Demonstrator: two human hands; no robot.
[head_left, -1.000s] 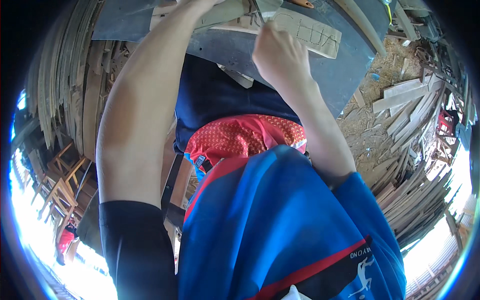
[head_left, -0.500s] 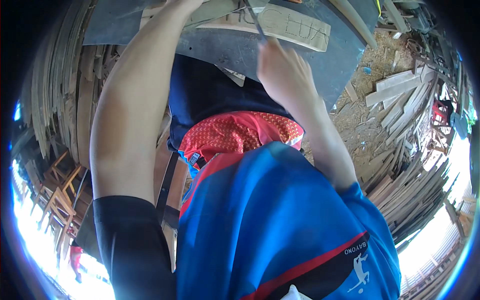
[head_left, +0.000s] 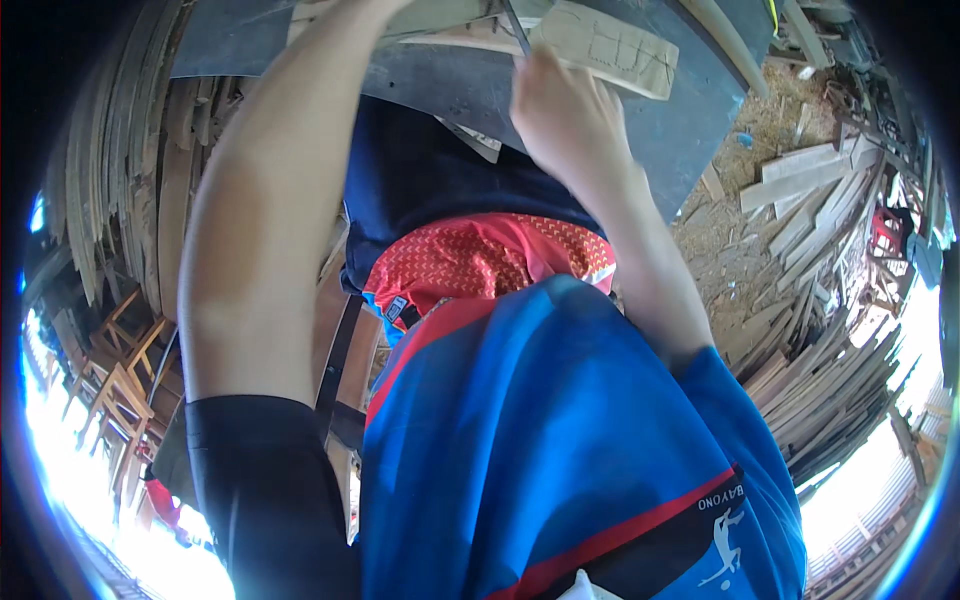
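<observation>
My right hand [head_left: 572, 112] is closed round the near end of a thin, dark, straight tool [head_left: 514, 24]. Its far end runs up to the picture's top, so I cannot make out its kind. Beside the tool lies a pale wooden board [head_left: 615, 52] with pencil lines on its face, and a narrower strip of wood shows to its left. These rest on a dark grey tabletop [head_left: 440, 82]. My left forearm [head_left: 270, 190] reaches up across the table's left side. The left hand is cut off by the upper edge, its fingers hidden.
A long curved piece of wood [head_left: 722, 42] lies along the table's right side. Stacked planks [head_left: 110, 150] stand at the left. Loose boards [head_left: 810, 170] and wood scraps cover the sawdust-strewn ground at right. Wooden chair frames [head_left: 120, 385] are at lower left.
My right hand has moved a little up and away from me with the tool. The marked board sits slightly higher and further right in the picture, and the whole view has shifted a little.
</observation>
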